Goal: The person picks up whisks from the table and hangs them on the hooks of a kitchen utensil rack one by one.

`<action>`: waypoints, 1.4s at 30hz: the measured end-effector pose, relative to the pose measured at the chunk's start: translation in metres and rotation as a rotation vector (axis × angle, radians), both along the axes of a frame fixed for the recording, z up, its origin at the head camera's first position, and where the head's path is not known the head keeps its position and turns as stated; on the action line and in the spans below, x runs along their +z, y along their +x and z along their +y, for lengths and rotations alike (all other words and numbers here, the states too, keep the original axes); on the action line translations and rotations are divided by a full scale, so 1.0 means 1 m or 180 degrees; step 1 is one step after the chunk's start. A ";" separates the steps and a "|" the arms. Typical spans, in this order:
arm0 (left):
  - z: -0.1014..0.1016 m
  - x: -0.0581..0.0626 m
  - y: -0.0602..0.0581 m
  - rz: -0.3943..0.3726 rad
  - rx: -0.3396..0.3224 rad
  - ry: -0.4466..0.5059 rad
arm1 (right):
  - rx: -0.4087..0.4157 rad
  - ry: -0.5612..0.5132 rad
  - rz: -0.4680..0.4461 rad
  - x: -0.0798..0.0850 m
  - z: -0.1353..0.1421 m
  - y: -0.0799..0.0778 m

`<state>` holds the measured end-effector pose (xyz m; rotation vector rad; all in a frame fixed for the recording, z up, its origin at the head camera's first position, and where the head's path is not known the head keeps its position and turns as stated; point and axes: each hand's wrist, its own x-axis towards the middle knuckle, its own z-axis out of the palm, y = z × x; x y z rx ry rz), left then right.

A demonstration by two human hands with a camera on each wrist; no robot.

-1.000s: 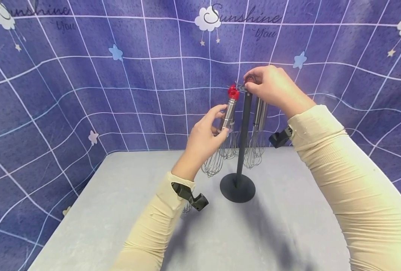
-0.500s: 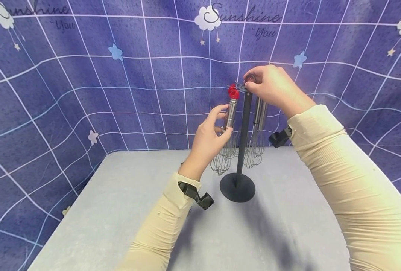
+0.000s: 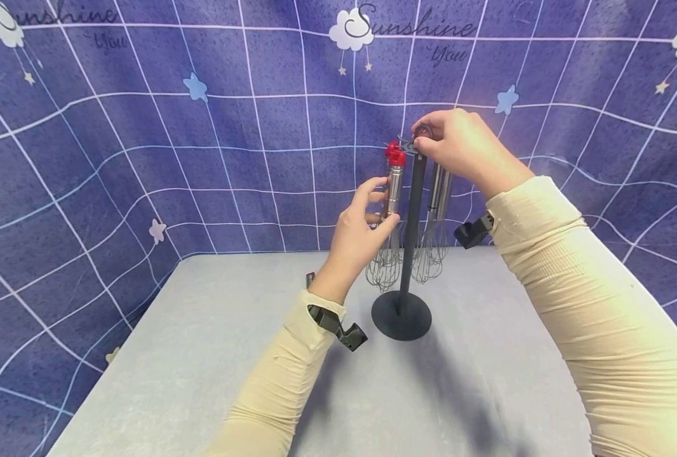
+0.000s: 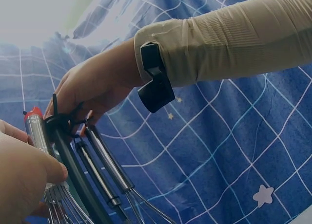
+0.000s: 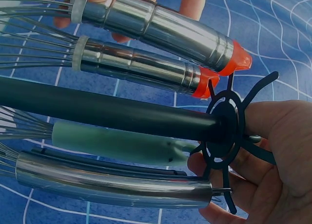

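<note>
My left hand (image 3: 357,231) pinches the steel handle of a red-capped whisk (image 3: 394,190) between thumb and fingers. This whisk hangs almost upright, wires down, its cap right at the stand's hooks. In the right wrist view, a second red-capped whisk (image 5: 141,65) hangs close beside it. My right hand (image 3: 458,143) grips the top of the black stand (image 3: 411,235), fingers around the hooked ring (image 5: 241,112). Past the pole hang a green-handled whisk (image 5: 112,141) and a steel-handled whisk (image 5: 112,180). My left fingertips behind the handle are partly hidden.
The stand's round black base (image 3: 401,330) rests on the pale grey table (image 3: 213,343). Beside my left wrist, a small red-tipped metallic end (image 3: 310,279) shows, mostly hidden by the arm. A blue gridded curtain (image 3: 275,139) hangs behind the table.
My left hand has moved slightly right, bringing the whisk toward the pole. The whisk has swung from a slant to nearly upright. My right hand stays on the stand's top.
</note>
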<state>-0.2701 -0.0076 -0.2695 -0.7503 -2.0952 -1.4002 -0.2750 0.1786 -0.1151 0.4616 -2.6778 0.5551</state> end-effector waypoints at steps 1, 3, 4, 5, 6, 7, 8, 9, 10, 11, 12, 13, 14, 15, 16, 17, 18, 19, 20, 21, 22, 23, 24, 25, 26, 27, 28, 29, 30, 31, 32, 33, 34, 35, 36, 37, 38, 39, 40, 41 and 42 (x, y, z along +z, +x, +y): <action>0.000 -0.001 0.000 0.0009 0.0002 0.0009 | -0.0002 0.0003 0.0004 0.000 0.000 0.000; 0.001 -0.002 -0.001 0.0009 0.0016 0.0015 | -0.0008 0.0009 0.0011 0.000 0.000 0.000; 0.001 -0.003 -0.001 0.0002 0.0022 0.0014 | -0.0013 0.0011 0.0014 0.000 0.000 0.000; 0.002 -0.003 -0.001 -0.0006 0.0030 0.0010 | -0.0016 0.0011 0.0011 0.000 0.000 0.000; 0.002 -0.004 -0.001 -0.0016 0.0045 0.0006 | -0.0020 0.0014 0.0004 0.000 0.000 0.001; 0.002 -0.004 -0.001 -0.0027 0.0046 0.0008 | -0.0024 0.0013 -0.0009 0.000 0.000 0.001; 0.002 -0.004 -0.001 -0.0027 0.0053 0.0007 | -0.0025 0.0012 -0.0014 0.001 -0.001 0.001; 0.002 -0.004 0.000 -0.0025 0.0055 0.0006 | -0.0026 0.0010 -0.0023 0.001 -0.001 0.001; 0.003 -0.004 0.000 -0.0018 0.0058 0.0007 | -0.0028 0.0010 -0.0027 0.001 -0.001 0.002; 0.003 -0.005 0.000 -0.0007 0.0060 0.0009 | -0.0029 0.0011 -0.0031 0.002 -0.002 0.002; 0.003 -0.005 -0.001 0.0010 0.0058 0.0007 | -0.0033 0.0011 -0.0026 0.002 -0.002 0.002; 0.003 -0.005 -0.001 0.0027 0.0054 0.0004 | -0.0034 0.0013 -0.0020 0.002 -0.002 0.002; 0.003 -0.005 -0.001 0.0046 0.0061 -0.0004 | -0.0035 0.0017 -0.0011 0.002 -0.002 0.002; 0.003 -0.006 -0.001 0.0061 0.0063 -0.0008 | -0.0038 0.0019 -0.0009 0.001 -0.002 0.001; 0.003 -0.006 -0.001 0.0075 0.0065 -0.0008 | -0.0039 0.0019 -0.0007 0.001 -0.002 0.001; 0.003 -0.006 -0.001 0.0087 0.0067 -0.0009 | -0.0039 0.0018 -0.0003 0.001 -0.002 0.001; 0.002 -0.006 -0.002 0.0093 0.0071 -0.0010 | -0.0038 0.0018 -0.0001 0.001 -0.002 0.001; 0.002 -0.006 -0.002 0.0096 0.0075 -0.0010 | -0.0034 0.0025 0.0004 0.001 -0.002 0.001; 0.002 -0.007 -0.002 0.0101 0.0080 -0.0013 | -0.0033 0.0026 0.0007 0.001 -0.003 0.000; 0.002 -0.007 -0.002 0.0105 0.0082 -0.0015 | -0.0031 0.0031 0.0014 0.001 -0.003 0.000; 0.002 -0.007 -0.002 0.0107 0.0083 -0.0020 | -0.0030 0.0031 0.0017 0.001 -0.003 0.000; 0.001 -0.007 -0.002 0.0118 0.0101 -0.0031 | -0.0029 0.0033 0.0021 0.000 -0.003 0.000; 0.001 -0.007 -0.002 0.0128 0.0132 -0.0041 | -0.0028 0.0032 0.0023 0.000 -0.003 -0.001; 0.000 -0.007 -0.001 0.0144 0.0159 -0.0047 | -0.0028 0.0033 0.0027 0.000 -0.004 -0.001; -0.001 -0.006 -0.001 0.0162 0.0192 -0.0055 | -0.0029 0.0033 0.0026 0.000 -0.004 -0.001; -0.002 -0.006 0.000 0.0181 0.0216 -0.0053 | -0.0031 0.0035 0.0029 0.000 -0.004 -0.001; -0.003 -0.005 0.001 0.0207 0.0243 -0.0065 | -0.0035 0.0034 0.0029 0.000 -0.004 -0.001; -0.004 -0.005 0.002 0.0230 0.0269 -0.0068 | -0.0040 0.0034 0.0022 0.000 -0.004 -0.001; -0.006 -0.004 0.003 0.0239 0.0281 -0.0065 | -0.0046 0.0034 0.0012 0.001 -0.004 -0.001; -0.008 -0.003 0.005 0.0255 0.0283 -0.0060 | -0.0051 0.0036 0.0002 0.001 -0.004 -0.001; -0.009 -0.002 0.006 0.0259 0.0284 -0.0052 | -0.0055 0.0033 -0.0013 0.001 -0.004 -0.001; -0.011 -0.002 0.007 0.0269 0.0285 -0.0048 | -0.0060 0.0030 -0.0026 0.001 -0.004 0.000; -0.013 -0.001 0.009 0.0272 0.0291 -0.0049 | -0.0063 0.0027 -0.0035 0.002 -0.004 0.000; -0.015 -0.001 0.010 0.0261 0.0286 -0.0025 | -0.0066 0.0030 -0.0041 0.002 -0.004 0.000; -0.017 0.000 0.011 0.0259 0.0286 -0.0017 | -0.0066 0.0032 -0.0044 0.002 -0.003 0.000; -0.018 0.001 0.011 0.0268 0.0284 -0.0014 | -0.0067 0.0033 -0.0047 0.002 -0.003 0.001; -0.020 0.001 0.012 0.0265 0.0283 -0.0016 | -0.0067 0.0033 -0.0051 0.003 -0.003 0.001; -0.022 0.001 0.013 0.0264 0.0279 -0.0018 | -0.0067 0.0034 -0.0051 0.003 -0.002 0.001; -0.024 0.001 0.013 0.0261 0.0281 -0.0017 | -0.0061 0.0039 -0.0049 0.003 -0.002 0.001; -0.026 0.001 0.013 0.0256 0.0284 -0.0020 | -0.0056 0.0042 -0.0052 0.003 -0.002 0.001; -0.028 0.001 0.013 0.0253 0.0285 -0.0024 | -0.0049 0.0037 -0.0059 0.003 -0.002 0.001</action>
